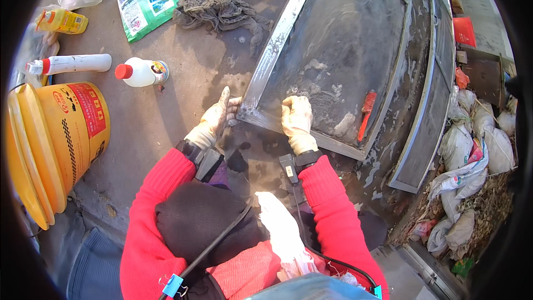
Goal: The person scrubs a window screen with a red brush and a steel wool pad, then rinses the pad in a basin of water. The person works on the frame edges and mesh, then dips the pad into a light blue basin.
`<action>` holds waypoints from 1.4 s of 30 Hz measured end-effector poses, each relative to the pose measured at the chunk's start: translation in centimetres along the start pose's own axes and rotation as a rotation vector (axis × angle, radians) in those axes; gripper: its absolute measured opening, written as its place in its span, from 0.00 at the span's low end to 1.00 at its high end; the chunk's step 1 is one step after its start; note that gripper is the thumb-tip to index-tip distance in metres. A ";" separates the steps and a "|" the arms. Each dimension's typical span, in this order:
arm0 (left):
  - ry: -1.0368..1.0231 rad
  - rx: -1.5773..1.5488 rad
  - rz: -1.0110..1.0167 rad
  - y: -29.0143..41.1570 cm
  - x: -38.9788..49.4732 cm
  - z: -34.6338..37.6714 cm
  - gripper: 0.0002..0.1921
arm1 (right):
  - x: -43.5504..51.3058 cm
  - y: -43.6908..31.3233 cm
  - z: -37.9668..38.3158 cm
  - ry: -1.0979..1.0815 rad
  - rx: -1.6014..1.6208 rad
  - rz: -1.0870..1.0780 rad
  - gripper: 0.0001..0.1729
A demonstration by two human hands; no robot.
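Observation:
A framed mesh window screen [291,29] lies before me, its mesh wet and smeared with grey suds. My left hand [218,112], in a pale soiled glove, is at the screen's near left corner, thumb raised and fingertips touching or just beside the metal frame. My right hand [297,114], gloved too, rests with curled fingers over the near part of the screen. Whether anything is inside those fingers is hidden. Right of that hand, a red-handled scrub brush [366,114] lies on the mesh next to a clump of foam [344,125].
Left are a yellow bucket [79,133], a white red-capped bottle [143,72], a white tube-like bottle [79,63], a yellow detergent bottle [66,21], a green-white packet [146,4] and a dark wet rag [220,12]. Right, another framed screen [424,133] lies beside filled sacks [479,137].

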State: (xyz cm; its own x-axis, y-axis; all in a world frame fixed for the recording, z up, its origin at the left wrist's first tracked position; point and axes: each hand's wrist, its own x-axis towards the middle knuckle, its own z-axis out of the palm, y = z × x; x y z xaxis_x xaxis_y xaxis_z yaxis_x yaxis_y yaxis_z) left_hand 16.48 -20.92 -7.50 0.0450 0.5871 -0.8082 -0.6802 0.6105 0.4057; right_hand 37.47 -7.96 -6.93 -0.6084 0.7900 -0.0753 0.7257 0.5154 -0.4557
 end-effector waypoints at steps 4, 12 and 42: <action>-0.011 -0.005 0.006 0.0 0.1 -0.2 0.45 | 0.2 1.7 -0.7 0.173 0.225 0.360 0.26; -0.025 -0.164 -0.014 -1.4 1.2 -1.7 0.43 | 0.1 2.3 -4.1 0.134 0.141 0.367 0.29; -0.017 -0.124 -0.007 -1.9 1.6 -0.7 0.46 | -4.0 -9.1 -1.4 -0.203 0.007 -0.291 0.32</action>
State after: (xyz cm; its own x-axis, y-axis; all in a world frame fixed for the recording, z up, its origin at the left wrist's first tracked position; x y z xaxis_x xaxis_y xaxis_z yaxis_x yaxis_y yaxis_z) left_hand 17.34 -21.52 -9.81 0.0617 0.5932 -0.8027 -0.7650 0.5447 0.3437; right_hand 33.70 -15.32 -1.23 -0.8412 0.5281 -0.1164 0.5110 0.7059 -0.4905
